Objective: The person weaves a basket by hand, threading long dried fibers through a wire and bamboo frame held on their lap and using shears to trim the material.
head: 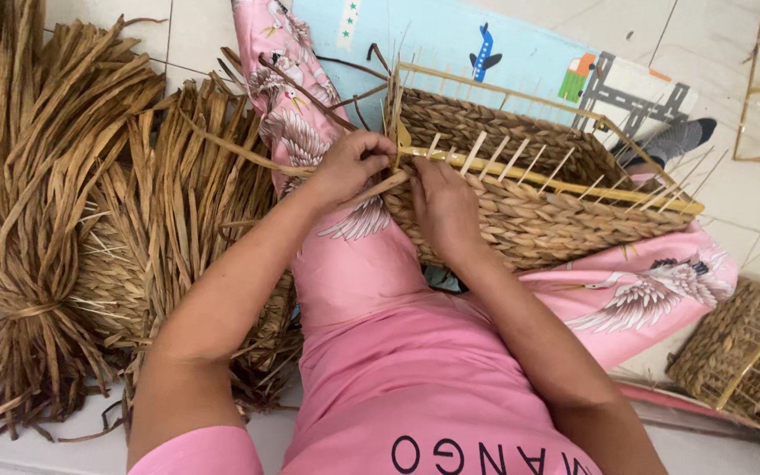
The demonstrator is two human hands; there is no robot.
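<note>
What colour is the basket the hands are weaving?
Tan-brown woven basket with pale yellow frame, seen in the head view.

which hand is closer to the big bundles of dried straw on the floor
Left. The left hand grips a strand at the near corner of the woven basket, on the side facing the straw bundles. The right hand rests on the basket wall, farther from them.

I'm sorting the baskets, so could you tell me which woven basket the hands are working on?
The long basket lying across the pink-clad lap: both hands, left hand and right hand, grip its near end. The other woven basket sits untouched on the floor at lower right.
</note>
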